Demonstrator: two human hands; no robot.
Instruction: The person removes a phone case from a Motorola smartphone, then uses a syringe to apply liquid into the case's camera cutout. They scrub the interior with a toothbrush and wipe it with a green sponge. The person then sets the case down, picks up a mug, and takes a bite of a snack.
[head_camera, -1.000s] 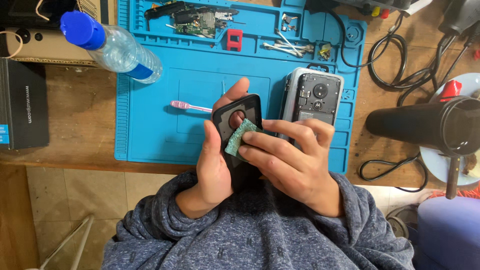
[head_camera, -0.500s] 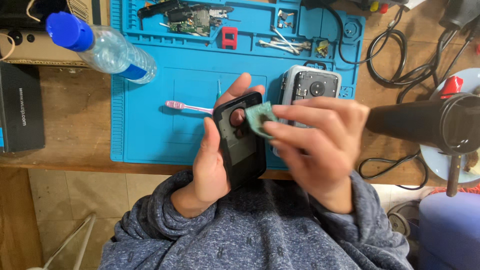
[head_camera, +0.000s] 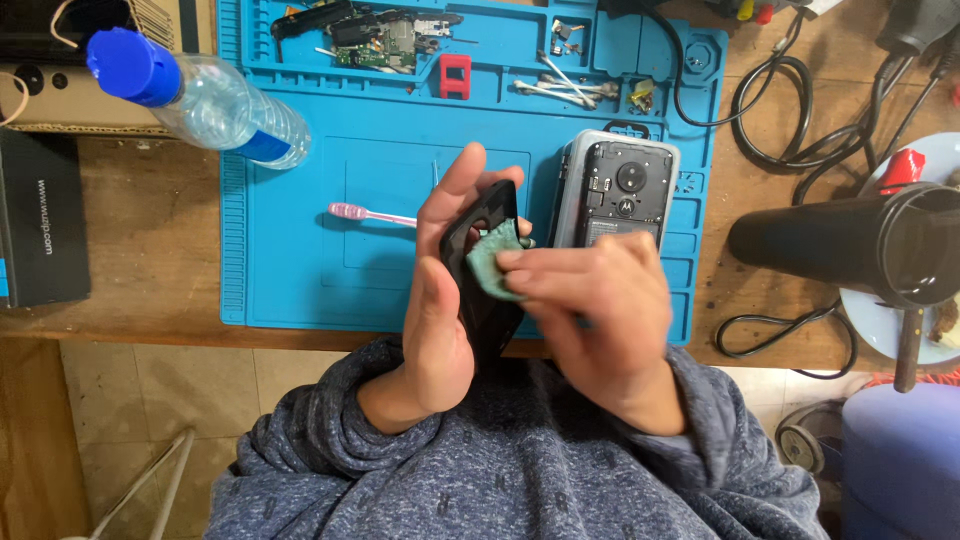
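Small parts and a circuit board (head_camera: 385, 45) are lying in the top trays of a blue repair mat (head_camera: 300, 260) covering a wooden bench (head_camera: 150, 230); above it, the left hand (head_camera: 440, 310) is gripping a black phone cover (head_camera: 485, 290) upright; the right hand (head_camera: 595, 310) is pinching a green cloth (head_camera: 490, 262) against it.

Clutter lying around the workbench
A clear plastic bottle with a blue cap (head_camera: 200, 95) is lying far left; a black cylindrical tube (head_camera: 850, 240) is resting right.
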